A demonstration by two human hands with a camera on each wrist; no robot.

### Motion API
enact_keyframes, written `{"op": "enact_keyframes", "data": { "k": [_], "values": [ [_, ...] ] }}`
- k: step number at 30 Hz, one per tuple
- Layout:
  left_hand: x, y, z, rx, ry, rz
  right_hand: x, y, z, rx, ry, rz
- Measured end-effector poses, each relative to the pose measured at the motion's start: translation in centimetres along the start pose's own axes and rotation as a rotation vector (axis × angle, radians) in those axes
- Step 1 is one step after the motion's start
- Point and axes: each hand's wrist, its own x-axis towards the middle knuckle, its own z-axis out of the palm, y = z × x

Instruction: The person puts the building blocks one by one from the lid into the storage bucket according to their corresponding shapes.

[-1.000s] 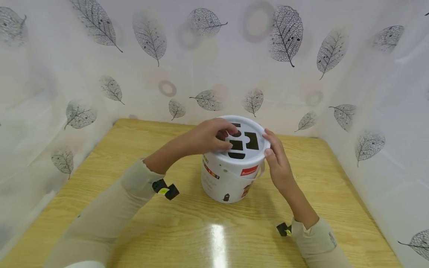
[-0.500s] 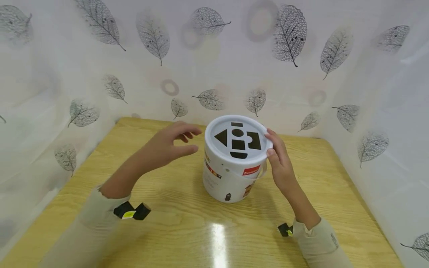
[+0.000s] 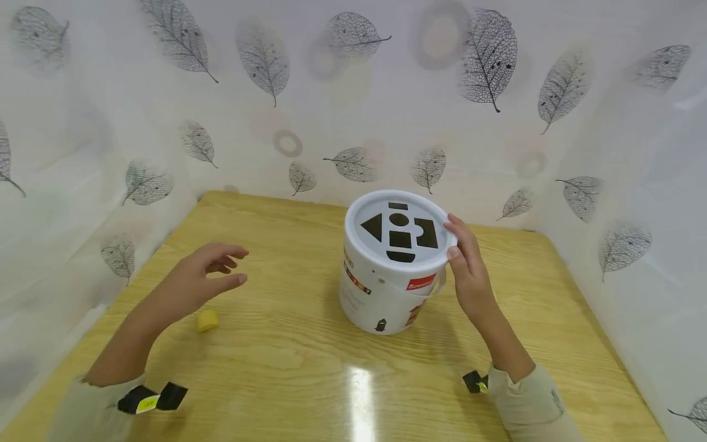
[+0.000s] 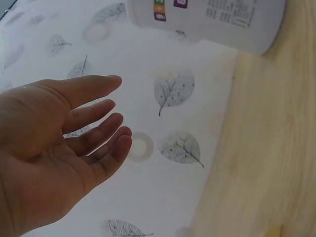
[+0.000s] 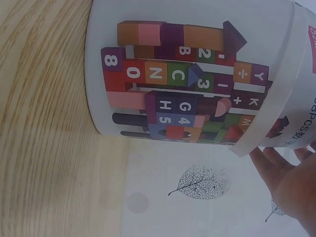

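A white toy bucket point(image 3: 386, 294) stands upright on the wooden table point(image 3: 287, 362); its lid point(image 3: 399, 230) has several black shape cut-outs. My right hand point(image 3: 455, 239) rests against the lid's right rim, fingers nearly straight. In the right wrist view the bucket point(image 5: 197, 74) shows printed coloured blocks, and the right hand point(image 5: 291, 182) touches its rim. My left hand point(image 3: 237, 265) hovers over the table's left side, fingers relaxed and holding nothing. A small yellow block point(image 3: 207, 320) lies on the table just below it. The left wrist view shows the left hand point(image 4: 98, 123) empty, the bucket point(image 4: 207, 17) far off.
White sheets printed with grey leaves point(image 3: 353, 110) close in the table at the back and on both sides. Black wrist-camera mounts sit at my left cuff point(image 3: 149, 399) and right cuff point(image 3: 474, 382). A light glare spot point(image 3: 359, 393) lies on the near tabletop.
My left hand has come off the lid and pulled back left and toward me. The yellow block has come into sight on the table. The right hand has stayed at the lid's rim.
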Motion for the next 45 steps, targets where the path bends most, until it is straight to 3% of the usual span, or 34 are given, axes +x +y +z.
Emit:
{"op": "enact_keyframes", "data": {
  "k": [5,11,20,29,45],
  "values": [
    [-1.6,-2.7,0.5,0.041,0.013,-0.057,0.0,0.1,-0.2,0.011,0.008,0.002],
    [-2.9,-5.7,1.0,0.028,-0.017,-0.139,0.0,0.1,-0.4,0.016,0.005,-0.013],
    [-3.5,-8.9,1.3,0.027,-0.06,-0.218,0.1,0.1,-0.3,0.027,0.009,-0.021],
    [-3.6,-10.2,1.6,0.009,-0.122,-0.246,0.1,0.1,-0.2,0.036,-0.001,-0.019],
    [-4.1,-10.4,2.5,0.032,-0.053,-0.255,0.0,0.2,0.0,0.017,-0.011,-0.02]
  ]
}}
